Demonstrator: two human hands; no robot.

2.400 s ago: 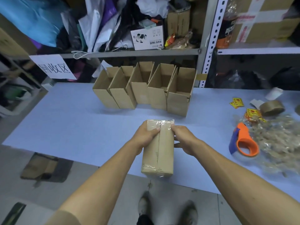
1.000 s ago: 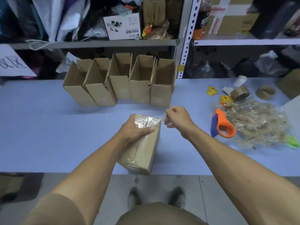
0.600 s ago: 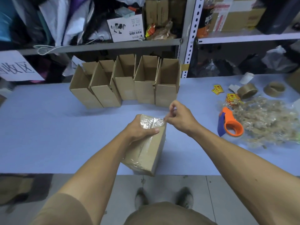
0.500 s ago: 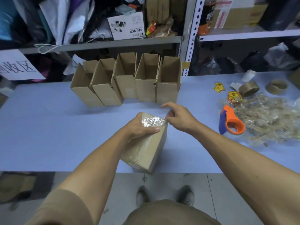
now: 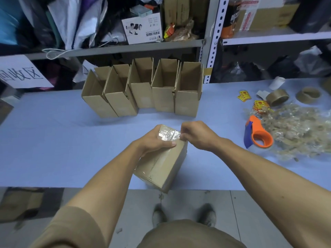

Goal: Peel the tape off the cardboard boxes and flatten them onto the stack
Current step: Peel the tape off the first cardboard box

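A sealed cardboard box (image 5: 166,167) lies tilted at the front edge of the blue table (image 5: 53,140), its near end over the edge. Clear tape (image 5: 168,135) covers its far end and runs down its seam. My left hand (image 5: 155,140) grips the far end of the box from the left, thumb across the top. My right hand (image 5: 195,135) is at the far right corner with fingertips curled in, pinching the tape's edge. Several open, untaped boxes (image 5: 143,92) stand in a row behind.
An orange and blue tape dispenser (image 5: 258,135) lies to the right, beside a heap of crumpled peeled tape (image 5: 300,131). Two brown tape rolls (image 5: 276,97) and yellow stickers (image 5: 243,95) sit further back. Cluttered metal shelves (image 5: 125,49) rise behind the table.
My right hand reached out with fingers spread, then came back to the box's far right corner and closed its fingertips on the tape. My left hand kept its grip on the box.
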